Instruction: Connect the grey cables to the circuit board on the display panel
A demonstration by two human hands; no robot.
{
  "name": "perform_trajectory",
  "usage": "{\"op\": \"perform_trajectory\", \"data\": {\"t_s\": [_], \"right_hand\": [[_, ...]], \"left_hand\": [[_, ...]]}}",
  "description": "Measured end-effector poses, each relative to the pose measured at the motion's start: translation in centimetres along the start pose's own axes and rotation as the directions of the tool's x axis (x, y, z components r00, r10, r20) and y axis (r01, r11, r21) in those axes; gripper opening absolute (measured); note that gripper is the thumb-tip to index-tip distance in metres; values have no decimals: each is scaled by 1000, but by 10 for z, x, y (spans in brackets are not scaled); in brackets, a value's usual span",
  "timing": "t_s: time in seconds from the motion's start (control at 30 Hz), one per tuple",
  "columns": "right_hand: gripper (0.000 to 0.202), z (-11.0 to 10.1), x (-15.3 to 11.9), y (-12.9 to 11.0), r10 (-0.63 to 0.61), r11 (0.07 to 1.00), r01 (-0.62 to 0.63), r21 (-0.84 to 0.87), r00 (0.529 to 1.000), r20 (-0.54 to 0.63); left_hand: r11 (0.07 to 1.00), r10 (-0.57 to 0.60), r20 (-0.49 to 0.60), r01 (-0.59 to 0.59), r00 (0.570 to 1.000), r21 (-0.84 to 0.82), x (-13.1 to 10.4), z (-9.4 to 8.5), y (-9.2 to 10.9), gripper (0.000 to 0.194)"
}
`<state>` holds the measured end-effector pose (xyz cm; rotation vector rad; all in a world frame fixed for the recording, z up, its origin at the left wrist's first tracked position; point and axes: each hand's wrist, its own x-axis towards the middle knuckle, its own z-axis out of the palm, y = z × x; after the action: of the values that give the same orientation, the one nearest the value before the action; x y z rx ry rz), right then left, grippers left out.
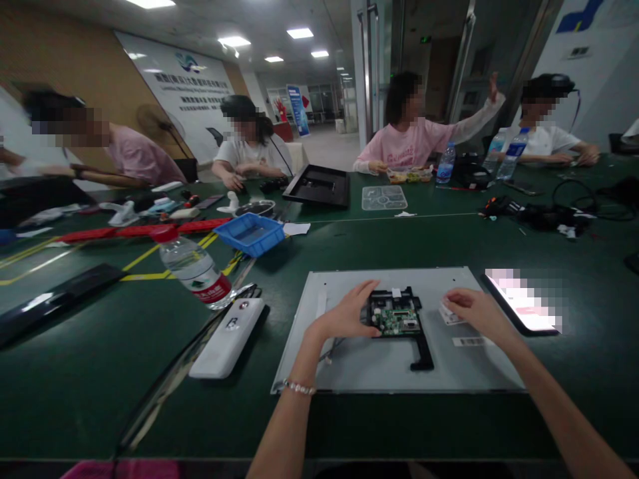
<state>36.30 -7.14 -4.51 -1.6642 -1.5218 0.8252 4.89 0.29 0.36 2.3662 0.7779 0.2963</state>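
Observation:
A flat grey panel (pixel 359 369) lies on the green table before me. On it rests a black bracket (pixel 424 352) carrying a green circuit board (pixel 397 321). My left hand (pixel 349 309) is at the bracket's left side, thumb and fingers spread around its left edge. To the right of the bracket, my right hand (pixel 466 306) has its fingers pinched together over a small white piece (pixel 452 318), seemingly a label or card, at the panel's surface. Below that hand a barcode sticker (pixel 468 342) shows on the panel. A thin cable (pixel 328 359) lies left of the bracket.
A lit phone (pixel 524 303) lies right of the panel. To the left are a white power bank (pixel 227 339), a water bottle (pixel 194 269), a blue tray (pixel 252 233) and cables. Several people sit across the table (pixel 349 426), near a black frame (pixel 319 186).

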Motion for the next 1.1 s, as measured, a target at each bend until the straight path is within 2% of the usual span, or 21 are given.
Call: {"op": "perform_trajectory", "data": {"t_s": [0.1, 0.2, 0.4, 0.57, 0.7, 0.9, 1.1], "right_hand": [[26, 6, 0, 1, 56, 983, -65, 171, 997, 56], [30, 12, -2, 0, 68, 966, -89, 245, 993, 95], [24, 16, -5, -10, 33, 984, -52, 169, 993, 116], [19, 17, -4, -12, 1, 988, -13, 153, 997, 73], [21, 21, -4, -10, 37, 974, -52, 219, 997, 75], [24, 22, -7, -18, 81, 943, -131, 306, 982, 170], [19, 23, -9, -23, 123, 933, -187, 307, 968, 218]], "left_hand": [[998, 19, -19, -18, 1000, 55, 3, 4, 9, 96], [993, 50, -41, -45, 998, 112, 7, 10, 16, 80], [978, 154, -84, -140, 985, 153, 11, 15, 28, 58], [976, 194, -119, -179, 974, 127, 13, 14, 37, 47], [977, 195, -121, -182, 973, 111, 17, 18, 42, 41], [978, 178, -106, -164, 978, 128, 19, 23, 47, 36], [971, 185, -99, -167, 978, 171, 21, 28, 48, 35]]}}
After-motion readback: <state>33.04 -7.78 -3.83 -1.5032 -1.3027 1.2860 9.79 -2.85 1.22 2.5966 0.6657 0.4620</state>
